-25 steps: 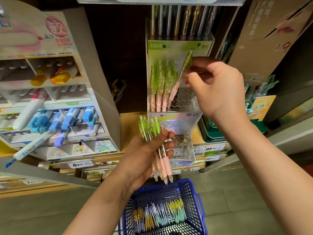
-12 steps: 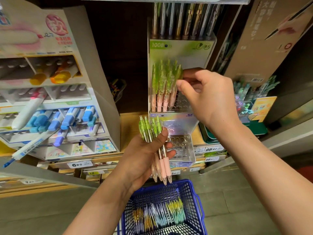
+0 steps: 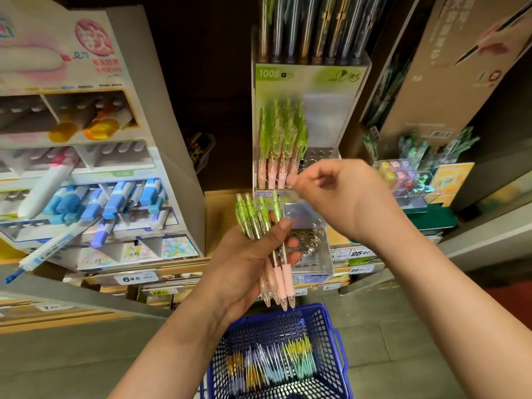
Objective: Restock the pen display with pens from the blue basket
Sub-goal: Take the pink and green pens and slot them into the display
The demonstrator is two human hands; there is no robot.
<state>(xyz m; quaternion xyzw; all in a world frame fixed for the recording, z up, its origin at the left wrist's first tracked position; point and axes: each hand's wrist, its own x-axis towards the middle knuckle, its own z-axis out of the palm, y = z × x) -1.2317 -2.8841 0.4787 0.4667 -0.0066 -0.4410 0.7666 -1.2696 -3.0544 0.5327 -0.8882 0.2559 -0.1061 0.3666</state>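
Fingers (image 3: 294,243) of left hand (image 3: 244,263) clamped round bunch of green-pink pens (image 3: 277,210), frame centre. Right hand (image 3: 345,197) fingertips (image 3: 292,180) bunched, blurred, just above bunch; grip unclear. Pen display (image 3: 311,82) upper centre; blue basket (image 3: 288,314) bottom centre, grey floor (image 3: 403,326) around.

One head-worn wide-angle camera is looking forward and down from the person's head. It is facing the pen display (image 3: 309,82) close up, with the display filling the upper middle and the blue basket (image 3: 267,326) sitting at the bottom edge.
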